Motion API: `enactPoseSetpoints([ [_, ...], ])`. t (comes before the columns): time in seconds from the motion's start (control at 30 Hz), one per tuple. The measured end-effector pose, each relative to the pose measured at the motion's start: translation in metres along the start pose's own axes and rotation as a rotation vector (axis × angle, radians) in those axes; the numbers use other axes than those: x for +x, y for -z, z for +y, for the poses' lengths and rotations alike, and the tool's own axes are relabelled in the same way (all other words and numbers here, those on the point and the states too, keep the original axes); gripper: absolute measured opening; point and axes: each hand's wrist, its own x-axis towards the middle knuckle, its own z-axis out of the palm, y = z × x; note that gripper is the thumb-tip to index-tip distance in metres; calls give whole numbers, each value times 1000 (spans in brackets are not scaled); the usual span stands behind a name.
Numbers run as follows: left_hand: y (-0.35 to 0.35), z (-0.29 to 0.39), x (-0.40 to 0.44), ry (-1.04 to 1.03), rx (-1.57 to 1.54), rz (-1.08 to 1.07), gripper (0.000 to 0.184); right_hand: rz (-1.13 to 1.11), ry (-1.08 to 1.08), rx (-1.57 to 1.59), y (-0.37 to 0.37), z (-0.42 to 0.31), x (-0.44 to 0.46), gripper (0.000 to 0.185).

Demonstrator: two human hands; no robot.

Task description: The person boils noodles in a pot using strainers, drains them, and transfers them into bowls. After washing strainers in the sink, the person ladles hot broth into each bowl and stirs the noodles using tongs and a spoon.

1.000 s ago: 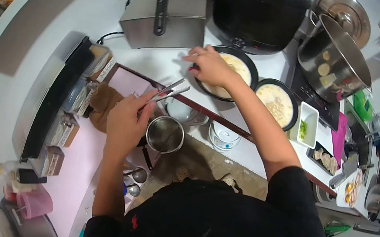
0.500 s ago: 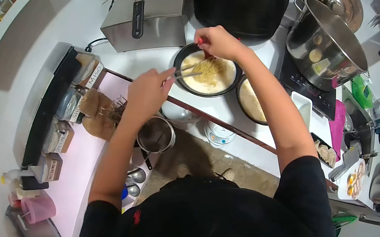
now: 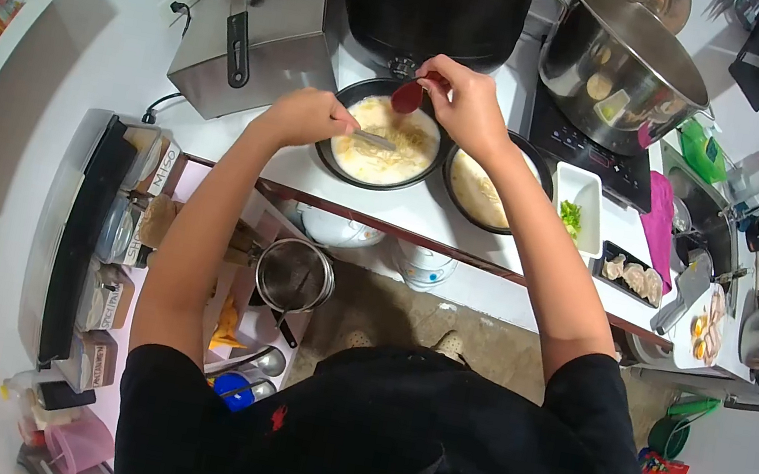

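Note:
My left hand (image 3: 304, 117) is closed around metal tongs (image 3: 374, 140), whose tips reach into the noodles (image 3: 405, 147) in a black bowl (image 3: 373, 184) of pale, creamy broth. In my right hand (image 3: 468, 109) is a red spoon (image 3: 406, 98), held over the far right side of that bowl. Just to the right, a second black bowl (image 3: 449, 192) contains a similar pale broth with noodles, partly hidden by my right forearm.
A white dish (image 3: 568, 178) of chopped greens and a black tray (image 3: 656, 298) of pale pieces sit to the right. Behind stand a fryer (image 3: 284, 58), a black kettle (image 3: 431, 2) and a steel pot (image 3: 606, 74) on an induction cooker (image 3: 604, 170). Spice containers (image 3: 108, 291) line the left.
My right hand has turned and moved right, bringing the red spoon into clear view. The noodles, bunched up earlier, now lie lower in the broth. The whole view has shifted slightly.

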Motion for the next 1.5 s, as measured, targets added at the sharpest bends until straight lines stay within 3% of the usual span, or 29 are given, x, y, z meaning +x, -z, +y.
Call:
enactPoseSetpoints([
  [0.3, -29, 20, -64, -169, 400, 321, 18, 164, 14, -72, 13, -20, -21, 14],
  [0.5, -60, 7, -43, -232, 446, 564, 22, 236, -11, -93, 3, -19, -33, 12],
  [0.7, -59, 4, -15, -253, 430, 635, 22, 207, -98, -83, 1, -17, -40, 12],
  [0.9, -49, -1, 12, -172, 435, 576, 19, 262, -69, -108, -3, -13, -41, 12],
  [1.2, -21, -8, -8, 84, 188, 335, 20, 273, -84, -116, -11, -9, -39, 12],
  [1.3, -27, -13, -14, 111, 93, 221, 23, 271, -100, -133, -12, -12, -40, 11],
  [1.5, -49, -1, -25, 123, -11, 196, 28, 307, -86, -134, -9, -14, -39, 11],
])
